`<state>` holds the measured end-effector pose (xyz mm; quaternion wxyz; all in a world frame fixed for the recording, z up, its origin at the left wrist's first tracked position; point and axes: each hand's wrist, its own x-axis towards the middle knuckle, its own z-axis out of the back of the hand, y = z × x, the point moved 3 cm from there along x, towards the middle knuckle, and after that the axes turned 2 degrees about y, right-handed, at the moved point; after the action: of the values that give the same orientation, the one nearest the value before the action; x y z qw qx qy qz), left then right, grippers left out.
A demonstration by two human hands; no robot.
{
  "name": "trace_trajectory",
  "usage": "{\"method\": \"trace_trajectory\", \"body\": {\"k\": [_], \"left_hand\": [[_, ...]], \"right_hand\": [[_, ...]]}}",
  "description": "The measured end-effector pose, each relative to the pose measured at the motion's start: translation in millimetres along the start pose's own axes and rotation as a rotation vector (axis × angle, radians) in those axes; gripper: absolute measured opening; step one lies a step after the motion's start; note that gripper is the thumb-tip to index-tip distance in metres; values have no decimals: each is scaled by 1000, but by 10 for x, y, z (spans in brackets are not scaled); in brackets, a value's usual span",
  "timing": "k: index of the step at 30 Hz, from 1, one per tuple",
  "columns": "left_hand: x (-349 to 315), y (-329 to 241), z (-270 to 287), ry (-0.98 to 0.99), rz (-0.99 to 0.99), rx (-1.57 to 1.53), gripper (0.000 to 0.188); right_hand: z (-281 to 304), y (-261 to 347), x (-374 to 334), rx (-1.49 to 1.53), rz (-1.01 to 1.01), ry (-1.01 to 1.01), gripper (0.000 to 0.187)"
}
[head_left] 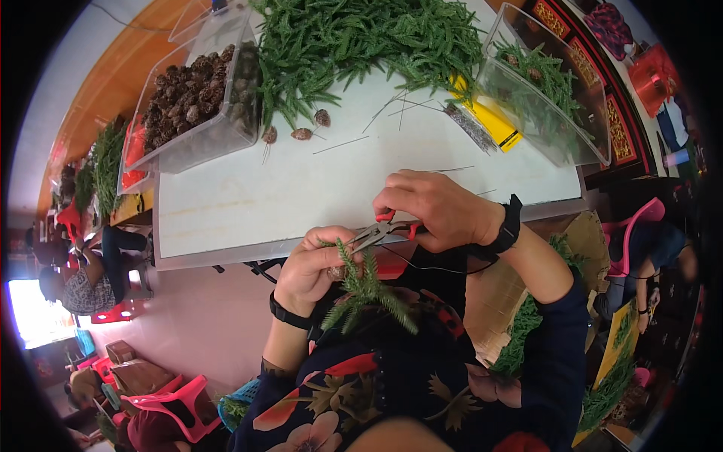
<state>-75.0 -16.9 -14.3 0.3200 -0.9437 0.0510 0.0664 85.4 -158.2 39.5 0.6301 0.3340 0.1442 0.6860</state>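
Note:
My left hand (pixel 307 265) pinches an artificial pine sprig (pixel 367 292) near its stem end, its green needles fanning out toward my body. A small pine cone (pixel 336 273) shows beside the fingers, against the sprig. In my right hand (pixel 437 205) is a pair of red-handled pliers (pixel 372 236), their metal jaws pointing left and down to the sprig's stem by my left fingertips. Whether the jaws bite on a wire there is too small to tell. Both hands are over the near edge of the white table (pixel 248 215).
Green sprigs (pixel 361 45) are heaped at the table's far side. A clear bin of pine cones (pixel 188 94) stands left, a bin with sprigs (pixel 546 90) right. Loose wires (pixel 340 145), several cones (pixel 301 134) and a yellow packet (pixel 489 124) lie between. Other people sit farther off.

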Motion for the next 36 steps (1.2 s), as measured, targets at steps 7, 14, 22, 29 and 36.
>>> {"method": "trace_trajectory", "body": {"k": [7, 14, 22, 29, 36], "left_hand": [[27, 46, -23, -68, -94, 30, 10], [55, -39, -171, -567, -320, 891, 11], [43, -24, -5, -401, -187, 401, 11], [42, 14, 27, -202, -69, 126, 13], [45, 66, 68, -49, -85, -26, 14]], "right_hand": [[-33, 27, -79, -77, -111, 25, 31], [-230, 102, -249, -134, -570, 119, 27], [-85, -129, -248, -28, -230, -68, 27], [-9, -142, -123, -74, 15, -78, 35], [14, -144, -80, -72, 11, -71, 35]]}}
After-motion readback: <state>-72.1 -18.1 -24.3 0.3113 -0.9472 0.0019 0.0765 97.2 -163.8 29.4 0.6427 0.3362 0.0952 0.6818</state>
